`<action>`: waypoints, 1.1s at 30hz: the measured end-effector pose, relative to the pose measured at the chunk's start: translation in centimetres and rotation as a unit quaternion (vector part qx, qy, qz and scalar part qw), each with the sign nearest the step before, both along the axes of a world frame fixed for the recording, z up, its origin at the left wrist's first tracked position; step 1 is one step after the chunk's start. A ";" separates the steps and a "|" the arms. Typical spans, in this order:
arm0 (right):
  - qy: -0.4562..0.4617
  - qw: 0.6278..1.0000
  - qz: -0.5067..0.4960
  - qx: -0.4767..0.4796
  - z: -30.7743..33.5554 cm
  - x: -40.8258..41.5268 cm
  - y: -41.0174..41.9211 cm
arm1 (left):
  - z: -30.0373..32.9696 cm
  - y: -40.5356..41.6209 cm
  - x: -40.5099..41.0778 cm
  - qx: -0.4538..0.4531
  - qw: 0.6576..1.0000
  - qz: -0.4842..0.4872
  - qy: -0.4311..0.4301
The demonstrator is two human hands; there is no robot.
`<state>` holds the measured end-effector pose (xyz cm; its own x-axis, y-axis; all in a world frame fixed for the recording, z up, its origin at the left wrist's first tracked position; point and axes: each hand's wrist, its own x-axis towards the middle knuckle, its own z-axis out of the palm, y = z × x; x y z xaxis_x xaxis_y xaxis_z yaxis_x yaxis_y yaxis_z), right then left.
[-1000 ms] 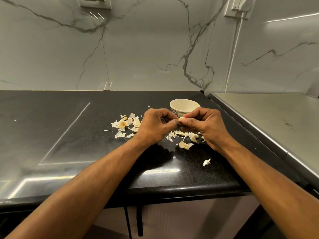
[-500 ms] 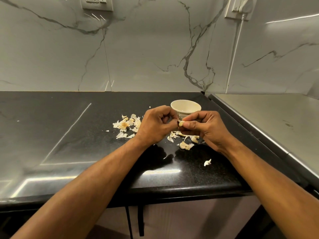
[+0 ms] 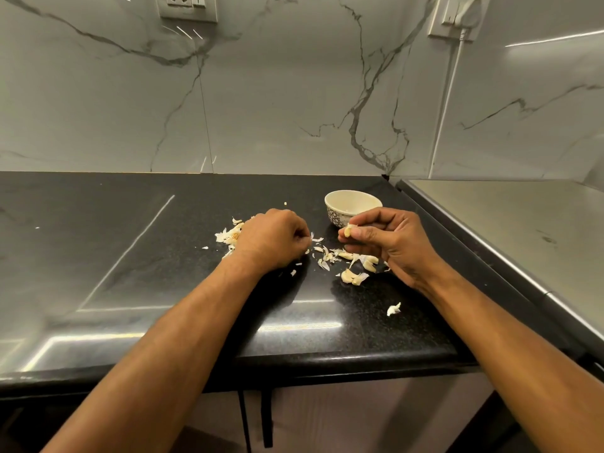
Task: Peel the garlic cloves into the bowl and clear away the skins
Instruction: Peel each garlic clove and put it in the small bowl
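Observation:
My right hand (image 3: 389, 243) pinches a pale garlic clove (image 3: 349, 230) between thumb and fingers, just in front of the small cream bowl (image 3: 353, 204) with a patterned outside. My left hand (image 3: 271, 240) lies low on the black counter (image 3: 130, 256) with its fingers curled in; a sliver of skin (image 3: 316, 239) lies at its fingertips, and whether anything is inside the fist is hidden. Between the hands lie loose skins and a few cloves (image 3: 351, 274). A second heap of skins (image 3: 228, 235) shows behind my left hand.
A stray skin piece (image 3: 394, 308) lies near the counter's front edge. A steel surface (image 3: 510, 230) adjoins the counter on the right. The marble wall behind carries a socket (image 3: 188, 4) and a plugged-in white cable (image 3: 447, 103).
My hands have come apart. The left hand moved left and down to the counter, away from the clove. The right hand stayed by the bowl, holding the clove.

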<state>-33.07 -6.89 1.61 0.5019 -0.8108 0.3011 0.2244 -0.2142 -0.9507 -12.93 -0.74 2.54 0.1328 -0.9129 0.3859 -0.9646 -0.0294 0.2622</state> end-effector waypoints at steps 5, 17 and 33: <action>0.003 1.000 -0.007 -0.003 0.0 0.0 0.0 | 0.1 0.0 -0.3 0.011 1.000 0.019 -0.023; 0.022 0.998 -0.039 -0.038 -0.1 0.1 0.0 | -0.3 0.4 -1.5 -0.048 0.940 -0.172 0.292; 0.051 0.992 -0.047 -0.107 -0.2 0.3 0.3 | -0.1 0.7 -2.3 -0.033 0.908 -0.176 0.379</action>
